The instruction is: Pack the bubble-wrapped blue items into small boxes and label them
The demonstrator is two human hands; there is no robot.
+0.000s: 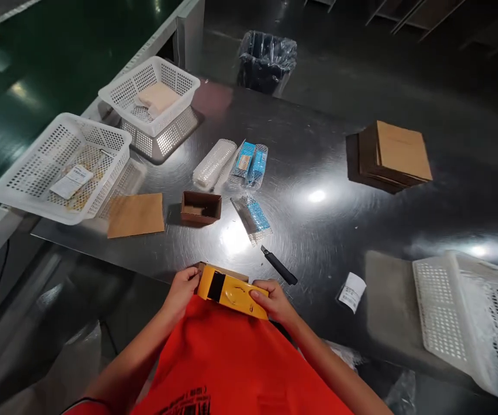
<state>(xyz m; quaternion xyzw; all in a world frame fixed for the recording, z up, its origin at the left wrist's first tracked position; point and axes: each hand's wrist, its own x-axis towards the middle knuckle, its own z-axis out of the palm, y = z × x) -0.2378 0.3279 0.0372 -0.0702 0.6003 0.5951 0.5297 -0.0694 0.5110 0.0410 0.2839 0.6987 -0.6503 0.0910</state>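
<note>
Close to my body, my right hand point(275, 300) grips the right end of a yellow object with a black band point(234, 295), its thumb lying on top. Behind that object shows the edge of a small brown cardboard box point(227, 272). My left hand point(184, 288) has its fingers closed on the box's left corner, beside the yellow object's left end. A black utility knife point(280, 266) lies just beyond my right hand. Farther out are an open brown box point(201, 208), a bubble-wrapped blue packet point(255, 218) and a flat piece of cardboard point(139, 215).
White baskets point(121, 141) point(188, 86) stand at the left, and another basket point(439, 305) at the right. Bubble-wrapped items point(217, 164) lie mid-table. A cardboard stack point(404, 153) and a white label point(353, 291) are rightward. A lined bin point(266, 60) stands beyond the metal table point(318, 230).
</note>
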